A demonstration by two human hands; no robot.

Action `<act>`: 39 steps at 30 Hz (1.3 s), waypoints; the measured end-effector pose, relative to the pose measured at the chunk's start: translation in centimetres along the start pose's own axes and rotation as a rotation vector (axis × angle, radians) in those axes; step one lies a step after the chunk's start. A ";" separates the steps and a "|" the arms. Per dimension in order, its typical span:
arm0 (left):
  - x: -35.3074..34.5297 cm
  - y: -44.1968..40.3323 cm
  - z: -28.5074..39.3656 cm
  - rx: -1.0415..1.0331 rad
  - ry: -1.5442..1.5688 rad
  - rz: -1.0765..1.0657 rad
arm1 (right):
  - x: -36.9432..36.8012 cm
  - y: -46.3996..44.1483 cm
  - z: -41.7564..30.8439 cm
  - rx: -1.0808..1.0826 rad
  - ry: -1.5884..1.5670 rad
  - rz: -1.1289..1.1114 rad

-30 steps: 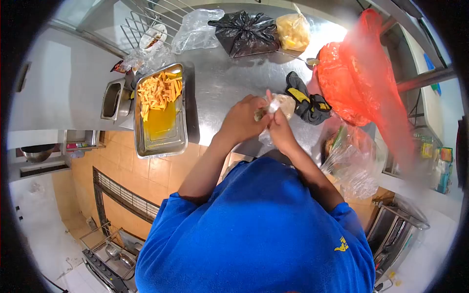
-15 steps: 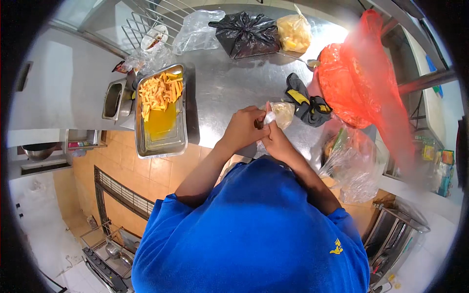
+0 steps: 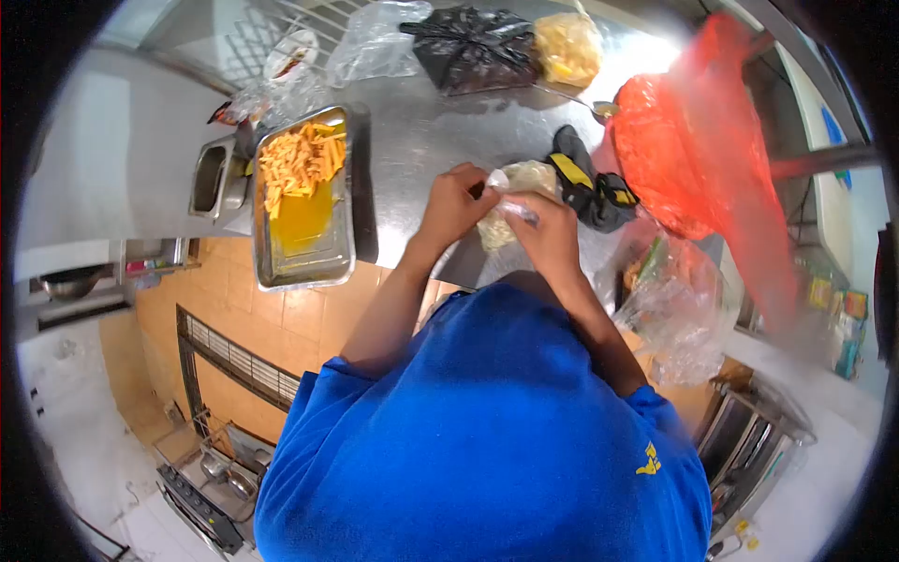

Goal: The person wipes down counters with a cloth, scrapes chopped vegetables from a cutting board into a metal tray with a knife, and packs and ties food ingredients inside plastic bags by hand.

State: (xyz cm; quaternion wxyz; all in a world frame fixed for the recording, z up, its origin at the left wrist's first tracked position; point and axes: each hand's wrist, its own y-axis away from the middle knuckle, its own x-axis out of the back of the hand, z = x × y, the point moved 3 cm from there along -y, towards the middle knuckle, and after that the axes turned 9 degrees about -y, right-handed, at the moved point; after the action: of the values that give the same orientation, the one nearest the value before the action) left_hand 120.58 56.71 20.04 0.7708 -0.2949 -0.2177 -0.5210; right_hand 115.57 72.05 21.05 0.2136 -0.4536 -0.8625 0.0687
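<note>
Over the steel table, both my hands pinch the twisted neck of a small clear plastic bag (image 3: 531,178) with pale contents. My left hand (image 3: 454,206) has its fingers closed on one side of the neck. Opposite it, my right hand (image 3: 551,236) grips the other end of the whitish twist, fingertips close to those of the left. The lower part of the bag rests near the table surface, partly hidden behind the fingers. Just right of it lies a pair of dark gloves with yellow patches (image 3: 588,183).
A metal tray (image 3: 304,278) with orange-yellow strips and yellow liquid stands at left on the steel table (image 3: 412,140). Along the back sit a black plastic bag (image 3: 473,51) and a bag of yellow pieces (image 3: 568,47). A red bag (image 3: 655,150) and a clear bag (image 3: 679,309) are at right.
My hands have shifted apart slightly, the right one turning so its back shows more. The bag's neck is now stretched between them and more of the bag shows. The view has tilted a little.
</note>
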 end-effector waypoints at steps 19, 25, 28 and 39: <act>-0.3 -0.3 0.5 0.180 0.220 -0.322 | 0.9 -1.1 1.6 -0.110 -0.165 -0.003; -0.3 -0.3 -0.6 0.321 0.445 -0.482 | -0.1 -0.7 2.5 0.079 -0.060 0.070; -0.5 -0.2 -0.4 0.134 0.348 -0.420 | -0.3 0.0 2.8 0.098 -0.018 0.118; -0.1 -0.2 1.4 0.017 0.067 -0.341 | 0.7 -1.0 3.7 -0.199 -0.427 0.074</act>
State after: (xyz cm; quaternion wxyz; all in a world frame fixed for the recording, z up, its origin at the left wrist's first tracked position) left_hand 120.34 57.63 21.06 0.6806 -0.2299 -0.2431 -0.6518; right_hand 112.91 72.28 18.29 -0.0224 -0.4790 -0.8734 0.0854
